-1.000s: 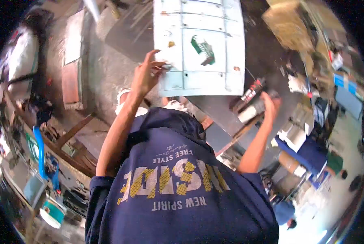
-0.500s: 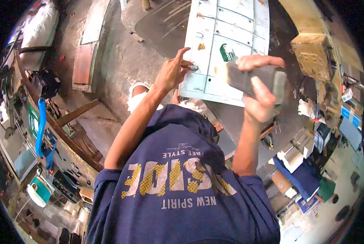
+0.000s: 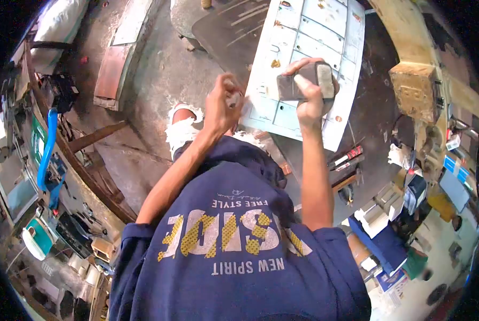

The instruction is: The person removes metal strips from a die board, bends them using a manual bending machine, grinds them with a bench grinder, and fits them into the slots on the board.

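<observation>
My right hand grips a dark grey block with a paler grey face, fingers over the top and thumb along its side. The block is over the lower part of a white panel; whether it touches is unclear. Lines, small holes and rusty spots mark the panel. At the panel's left edge, my left hand is curled, its fingers drawn in around something small and greyish that I cannot make out. The block and right hand cover the green label area of the panel.
A dark worktop lies under and beside the panel. To the right stands a yellowish box-shaped metal part. A red-and-black marker-like item lies below the panel. A long board rests on the floor at left.
My right hand has moved left and slightly up with the block. My left hand has drawn back from the panel and its fingers have curled in. The panel sits slightly turned in view.
</observation>
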Motion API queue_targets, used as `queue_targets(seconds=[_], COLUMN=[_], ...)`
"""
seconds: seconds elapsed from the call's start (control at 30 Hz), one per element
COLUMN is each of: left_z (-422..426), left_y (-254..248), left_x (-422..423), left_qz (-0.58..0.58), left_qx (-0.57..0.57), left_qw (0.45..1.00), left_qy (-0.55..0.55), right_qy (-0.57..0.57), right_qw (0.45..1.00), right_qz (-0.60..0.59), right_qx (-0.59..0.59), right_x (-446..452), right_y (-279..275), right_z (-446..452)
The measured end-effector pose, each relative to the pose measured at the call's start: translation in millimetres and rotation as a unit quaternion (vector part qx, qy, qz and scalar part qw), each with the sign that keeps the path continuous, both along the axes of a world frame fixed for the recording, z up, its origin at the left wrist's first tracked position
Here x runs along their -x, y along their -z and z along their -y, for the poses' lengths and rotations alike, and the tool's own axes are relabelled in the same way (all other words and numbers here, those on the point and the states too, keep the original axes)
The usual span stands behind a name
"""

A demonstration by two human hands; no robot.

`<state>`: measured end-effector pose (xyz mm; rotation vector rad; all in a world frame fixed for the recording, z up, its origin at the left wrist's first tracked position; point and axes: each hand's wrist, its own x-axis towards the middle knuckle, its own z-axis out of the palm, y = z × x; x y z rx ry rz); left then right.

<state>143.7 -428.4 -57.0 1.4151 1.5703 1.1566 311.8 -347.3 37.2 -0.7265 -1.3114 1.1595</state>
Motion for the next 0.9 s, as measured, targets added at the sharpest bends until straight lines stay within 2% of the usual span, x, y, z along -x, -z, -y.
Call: queue_targets(seconds=[0.07,0.1,0.13,0.17,0.23,0.3,0.33,0.4,0.43,0.47,0.5,0.57,0.63,0.67,0.73,0.77,0.83,0.87,0.9], left_z=[18.6,24.4,27.2,27.2,24.0,24.2,25.6,27.9,26.6,21.1,21.4,21.1,21.6,22.8,20.9,19.6,19.0,11.8,13.5], left_y=[8.3,16.6,23.7,24.5,24.0,18.9,17.1,19.6,21.2,21.3,23.0,24.6,26.3,25.1,26.2,25.8,23.3,20.3,15.9], left_x=[3.2,1.4,0.7,1.2,-0.3,0.2,-3.3,-3.3,-2.5,-0.7,-1.5,-1.1,0.4,-0.8,-0.5,2.0,-1.2,7.6,4.6], left_qz=[-0.025,0.001,0.003,0.019,0.023,0.013,0.004,-0.018,-0.035,-0.052,-0.060,-0.059,-0.074,-0.034,-0.033,-0.033,-0.035,-0.046,-0.042], left_qx=[0.170,0.202,0.208,0.229,0.225,0.230,0.230,0.225,0.239,0.251,0.249,0.255,0.252,0.248,0.243,0.243,0.267,0.258,0.297], left_qw=[0.985,0.979,0.978,0.973,0.973,0.972,0.972,0.973,0.968,0.963,0.964,0.961,0.961,0.965,0.967,0.967,0.960,0.961,0.949], left_qy=[-0.016,-0.013,-0.015,0.011,0.041,0.040,0.039,0.049,0.065,0.080,0.077,0.089,0.091,0.081,0.071,0.066,0.080,0.082,0.096], right_qy=[-0.051,-0.070,-0.094,-0.172,-0.292,-0.105,-0.014,-0.029,-0.002,-0.033,0.050,0.132,-0.062,-0.135,-0.124,-0.054,0.033,0.024,0.016], right_qw=[0.998,0.984,0.986,0.976,0.945,0.987,0.986,0.987,0.999,0.999,0.997,0.986,0.989,0.974,0.976,0.982,0.992,0.996,0.998], right_qz=[0.033,0.143,0.084,-0.007,-0.064,0.079,0.152,0.155,0.051,0.023,0.060,0.095,-0.044,-0.056,0.029,0.120,0.116,0.081,0.044], right_qx=[-0.023,-0.077,-0.106,-0.134,-0.131,-0.090,-0.071,-0.038,-0.002,0.003,0.018,0.031,-0.129,-0.174,-0.176,-0.135,-0.023,0.003,0.029], right_x=[-6.3,-18.9,-21.5,-27.8,-24.8,15.7,22.2,14.8,15.7,5.8,-2.2,-15.1,-3.1,-8.1,-6.5,2.1,18.7,21.0,23.4], right_y=[-22.5,-43.3,-62.6,-72.9,-53.7,-5.2,5.9,8.9,16.9,18.7,20.8,15.2,-78.6,-96.8,-58.2,-24.6,26.3,26.9,28.2], right_z=[-8.1,-5.6,-7.8,-24.8,-30.3,18.0,30.1,26.5,24.4,12.7,7.5,-3.1,-13.5,-15.1,-3.5,13.2,20.1,17.3,14.2])
